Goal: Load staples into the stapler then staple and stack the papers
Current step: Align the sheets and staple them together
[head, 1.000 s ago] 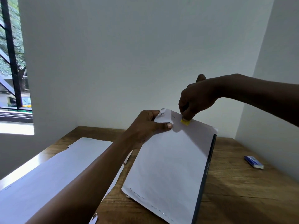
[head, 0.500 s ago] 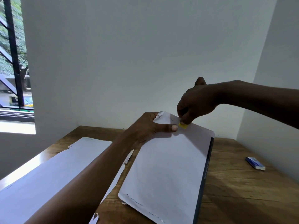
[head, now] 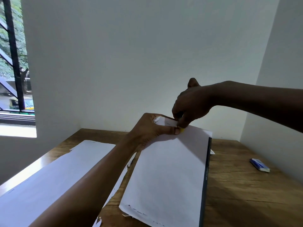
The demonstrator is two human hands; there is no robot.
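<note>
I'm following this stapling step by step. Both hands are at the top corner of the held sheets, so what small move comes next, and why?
Probably squeeze the small yellow stapler shut. The right hand holds it on the top edge of the papers, beside the left hand pinching that corner steady.

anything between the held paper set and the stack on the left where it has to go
Only the left hand and its forearm, which cross above the stack of papers while gripping the held paper set. No separate object visibly lies between them.
</note>
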